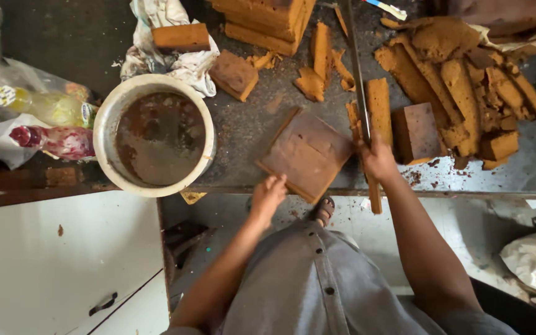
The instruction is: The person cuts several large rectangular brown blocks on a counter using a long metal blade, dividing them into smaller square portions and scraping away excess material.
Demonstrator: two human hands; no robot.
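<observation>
A square brown cake slab (308, 152) lies at the front edge of the dark worktop (249, 124). My left hand (269, 193) touches its near corner with fingers curled. My right hand (378, 160) grips the wooden handle of a long knife (356, 68), whose blade runs away from me beside the slab's right side. A trimmed crust strip (379, 108) and a thick cake block (415, 131) lie just right of the blade.
A big round pot (155, 135) with brown liquid stands at the left. Bottles in plastic bags (51, 124) are further left. Stacked cake slabs (268, 18), a cloth (162, 37) and a pile of crust offcuts (466, 68) fill the back. White cabinet (63, 267) below.
</observation>
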